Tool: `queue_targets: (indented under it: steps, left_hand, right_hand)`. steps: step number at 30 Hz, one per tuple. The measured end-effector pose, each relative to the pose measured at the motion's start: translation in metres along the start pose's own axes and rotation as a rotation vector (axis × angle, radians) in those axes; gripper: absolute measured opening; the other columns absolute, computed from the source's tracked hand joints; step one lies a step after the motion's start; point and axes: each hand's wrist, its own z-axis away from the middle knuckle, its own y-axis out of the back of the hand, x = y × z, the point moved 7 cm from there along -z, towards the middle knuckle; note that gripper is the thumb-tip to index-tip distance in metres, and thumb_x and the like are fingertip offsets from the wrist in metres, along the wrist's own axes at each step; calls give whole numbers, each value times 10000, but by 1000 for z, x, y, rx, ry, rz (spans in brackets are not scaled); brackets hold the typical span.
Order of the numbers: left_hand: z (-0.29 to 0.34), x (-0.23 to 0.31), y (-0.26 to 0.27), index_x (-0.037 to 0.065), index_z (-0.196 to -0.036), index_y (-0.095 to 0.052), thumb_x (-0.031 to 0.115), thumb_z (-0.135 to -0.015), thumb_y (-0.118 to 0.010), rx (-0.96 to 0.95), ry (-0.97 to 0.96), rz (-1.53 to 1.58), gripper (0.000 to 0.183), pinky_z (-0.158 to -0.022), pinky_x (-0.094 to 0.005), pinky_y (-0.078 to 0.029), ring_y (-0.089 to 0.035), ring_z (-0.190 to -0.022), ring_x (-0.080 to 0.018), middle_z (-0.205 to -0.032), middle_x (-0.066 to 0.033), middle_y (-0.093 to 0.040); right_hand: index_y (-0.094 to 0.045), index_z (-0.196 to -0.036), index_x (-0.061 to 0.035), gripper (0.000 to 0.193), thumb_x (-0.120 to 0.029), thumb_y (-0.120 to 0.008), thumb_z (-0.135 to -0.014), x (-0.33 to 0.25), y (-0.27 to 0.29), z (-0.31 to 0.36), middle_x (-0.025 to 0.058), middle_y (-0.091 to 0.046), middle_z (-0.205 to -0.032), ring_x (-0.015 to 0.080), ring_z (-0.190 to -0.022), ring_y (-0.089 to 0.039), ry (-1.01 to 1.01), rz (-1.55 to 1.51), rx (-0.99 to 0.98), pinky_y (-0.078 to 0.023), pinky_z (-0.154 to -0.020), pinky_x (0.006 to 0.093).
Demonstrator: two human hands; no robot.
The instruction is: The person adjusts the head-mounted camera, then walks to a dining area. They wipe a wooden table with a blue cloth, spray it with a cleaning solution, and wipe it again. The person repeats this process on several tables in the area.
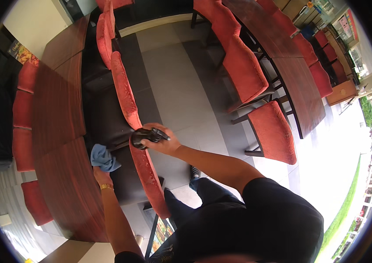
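Observation:
My left hand (102, 176), with a gold-coloured band at the wrist, is closed on a crumpled blue cloth (104, 158). The cloth is beside the edge of a dark reddish-brown wooden table (65, 184), over the black seat (126, 179) of a chair; whether it touches either I cannot tell. In my right hand (167, 143) is a dark spray bottle (141, 137), its trigger head toward my fingers. The bottle is above the red upholstered chair backs (145, 175), near the gap between two of them.
More red chairs (24, 149) line the table's far left side. Across the grey tiled aisle (173, 83) stands another long table (298, 79) with red chairs (273, 131) along it. Bright daylight washes out the floor at the right.

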Motion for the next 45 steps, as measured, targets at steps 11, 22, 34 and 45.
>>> queue_targets:
  steps: [11,22,34,45]
  left_hand:
    - [154,-83,-254,-2,-1087,-693,328,-1079,-450,-476,-107,-957,410,-850,-488,-524,-686,-955,-446,-982,-290,-708]
    - [126,-164,-314,8,-998,-686,393,-1031,-498,-804,-214,-1332,429,-902,-566,-520,-664,-1001,-505,-1024,-280,-719]
    - [-175,-298,-296,-78,-1249,-683,429,-1063,-442,-922,16,-1942,592,-1065,-518,-497,-600,-1280,-467,-1313,-312,-655]
    - [-56,-262,-491,-9,-1266,-687,436,-1094,-416,-881,-12,-1790,549,-1051,-523,-496,-618,-1242,-465,-1308,-273,-674]
  right_hand:
    - [-740,-1089,-36,352,-226,-796,-798,46,360,261,143,-743,-1094,345,-1030,-718,-425,677,260,-571,-914,443]
    - [-755,-1004,-31,389,-311,-883,-766,94,334,421,118,-770,-921,244,-832,-732,-905,462,677,-574,-796,409]
    - [-758,-1062,-26,434,-329,-873,-773,48,307,437,152,-780,-993,295,-948,-760,-1085,351,1109,-580,-843,412]
    - [-751,-1078,17,512,-400,-866,-804,92,284,585,148,-779,-988,272,-925,-757,-1164,228,1291,-576,-855,402]
